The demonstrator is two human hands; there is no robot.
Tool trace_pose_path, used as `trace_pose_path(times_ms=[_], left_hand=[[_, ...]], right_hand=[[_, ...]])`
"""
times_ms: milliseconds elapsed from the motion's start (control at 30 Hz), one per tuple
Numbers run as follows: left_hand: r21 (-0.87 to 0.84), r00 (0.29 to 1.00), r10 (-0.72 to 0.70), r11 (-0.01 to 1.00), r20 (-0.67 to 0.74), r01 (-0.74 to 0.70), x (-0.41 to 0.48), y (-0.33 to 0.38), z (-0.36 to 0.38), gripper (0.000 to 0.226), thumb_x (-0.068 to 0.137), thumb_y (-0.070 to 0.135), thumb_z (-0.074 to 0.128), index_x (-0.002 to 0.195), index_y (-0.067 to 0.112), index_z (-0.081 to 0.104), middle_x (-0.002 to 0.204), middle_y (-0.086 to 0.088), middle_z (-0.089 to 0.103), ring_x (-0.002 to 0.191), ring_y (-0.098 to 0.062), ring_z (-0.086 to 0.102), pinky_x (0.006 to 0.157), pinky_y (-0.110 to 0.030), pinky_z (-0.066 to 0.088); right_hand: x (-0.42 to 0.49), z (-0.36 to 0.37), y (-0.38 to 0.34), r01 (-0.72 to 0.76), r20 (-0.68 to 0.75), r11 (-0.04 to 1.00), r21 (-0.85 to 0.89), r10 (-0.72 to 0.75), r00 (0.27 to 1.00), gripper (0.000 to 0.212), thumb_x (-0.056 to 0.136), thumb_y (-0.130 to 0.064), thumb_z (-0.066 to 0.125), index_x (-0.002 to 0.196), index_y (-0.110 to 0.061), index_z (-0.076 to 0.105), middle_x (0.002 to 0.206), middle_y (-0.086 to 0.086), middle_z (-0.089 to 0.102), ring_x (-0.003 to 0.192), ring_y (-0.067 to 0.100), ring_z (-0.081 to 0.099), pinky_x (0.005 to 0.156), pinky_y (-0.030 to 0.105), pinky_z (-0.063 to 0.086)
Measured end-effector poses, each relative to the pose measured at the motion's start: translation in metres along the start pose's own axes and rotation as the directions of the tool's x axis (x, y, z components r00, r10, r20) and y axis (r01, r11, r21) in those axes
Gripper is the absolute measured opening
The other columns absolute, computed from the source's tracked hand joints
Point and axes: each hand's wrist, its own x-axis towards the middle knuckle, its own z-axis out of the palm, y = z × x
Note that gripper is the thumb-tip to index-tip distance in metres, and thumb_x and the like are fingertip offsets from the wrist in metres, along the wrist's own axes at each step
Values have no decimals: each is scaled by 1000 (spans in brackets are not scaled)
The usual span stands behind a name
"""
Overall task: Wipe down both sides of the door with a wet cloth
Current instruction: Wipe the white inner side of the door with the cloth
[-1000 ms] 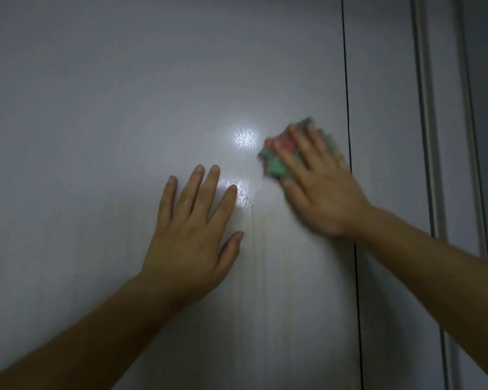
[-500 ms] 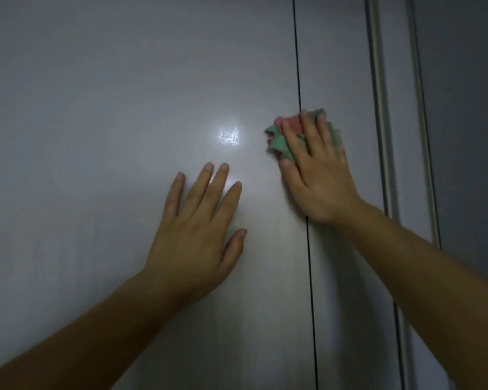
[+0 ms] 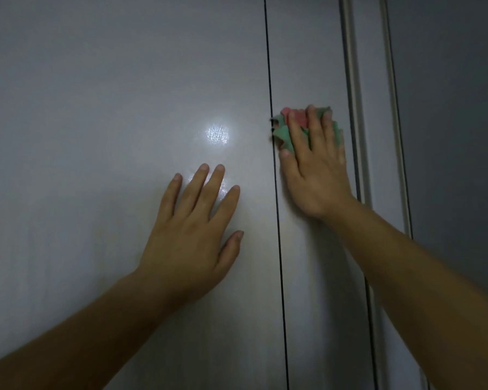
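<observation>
Door (image 3: 110, 94) is a smooth pale grey panel, glossy enough to throw back a bright light spot, with a thin dark vertical seam on its right. The cloth (image 3: 283, 133) is green and pink, bunched up, pressed flat just right of that seam.

The left hand (image 3: 192, 235) is lying flat, fingers spread; the right hand (image 3: 316, 170) is pressing, apparently flat, fingers extended upward.

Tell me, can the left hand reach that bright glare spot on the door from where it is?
Probably yes. The left hand lies flat on the door, fingertips just below the glare spot, with bare surface between. The right hand and cloth sit beyond the seam.
</observation>
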Motion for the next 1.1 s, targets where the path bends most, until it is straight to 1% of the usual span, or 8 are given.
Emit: trace_pose_path(times_ms=[167, 233, 400, 533, 633, 867, 967, 1100], left_hand=[[24, 998, -24, 999, 56, 22, 1, 6, -1, 75, 100, 55, 17, 162, 15, 31, 172, -17, 14, 160, -35, 7, 127, -61, 11], [31, 997, -34, 999, 72, 32, 2, 8, -1, 76, 100, 57, 13, 163, 17, 26, 173, -16, 9, 161, -35, 1, 127, -62, 8], [18, 998, -46, 999, 51, 45, 2, 12, 2, 75, 100, 56, 16, 163, 17, 30, 172, -17, 12, 160, -37, 4, 125, -65, 11], [26, 999, -39, 999, 23, 38, 1, 12, 6, 73, 101, 54, 21, 161, 15, 33, 171, -19, 15, 160, -38, 7, 125, -66, 12], [38, 998, -42, 998, 38, 41, 1, 13, 7, 74, 101, 55, 19, 163, 16, 28, 172, -18, 10, 160, -37, 2, 125, -65, 8], [15, 1000, -13, 1000, -21, 14, 1, 8, 8, 72, 101, 54, 21, 162, 16, 32, 171, -17, 17, 160, -37, 9, 125, -65, 12], [0, 998, 21, 1000, -60, -22, -2, 3, 9, 71, 102, 51, 25, 160, 13, 35, 171, -18, 20, 159, -36, 13, 126, -63, 13], [27, 994, 10, 1000, -110, -7, -17, -3, 11, 69, 101, 49, 33, 156, 10, 42, 168, -22, 25, 157, -39, 19, 123, -69, 15]], right_hand=[[-85, 19, 3, 56, 30, 998, -25, -55, 998, 63, 108, -48, 20, 162, -33, -8, 171, 3, -13, 156, 23, -20, 126, 53, -7], [-79, 15, 14, 66, 56, 997, -34, -64, 996, 64, 107, -49, 19, 162, -34, -10, 171, 3, -14, 156, 23, -21, 126, 51, -9], [-26, 0, 18, -82, 7, 997, -6, 82, 997, 63, 106, -49, 13, 163, -31, -8, 171, 6, -13, 156, 26, -17, 126, 51, -10], [-91, 16, 9, -174, -37, 985, 11, 175, 984, 62, 106, -46, 13, 162, -33, -11, 171, 6, -12, 157, 26, -18, 126, 51, -10], [-144, 27, 5, -199, 11, 980, -13, 199, 980, 63, 105, -47, 11, 161, -32, -13, 171, 6, -14, 157, 25, -18, 127, 54, -6], [-65, 11, 8, -200, -37, 979, 28, 201, 979, 63, 106, -46, 13, 162, -31, -11, 171, 7, -14, 156, 27, -18, 126, 54, -9], [-100, 22, -7, -144, -37, 989, 33, 145, 989, 63, 106, -45, 17, 163, -31, -8, 171, 6, -13, 157, 27, -16, 126, 55, -5], [-165, 37, -23, 61, 69, 998, -22, -60, 996, 65, 106, -42, 24, 164, -25, 0, 171, 10, -7, 158, 33, -10, 126, 60, 3]])
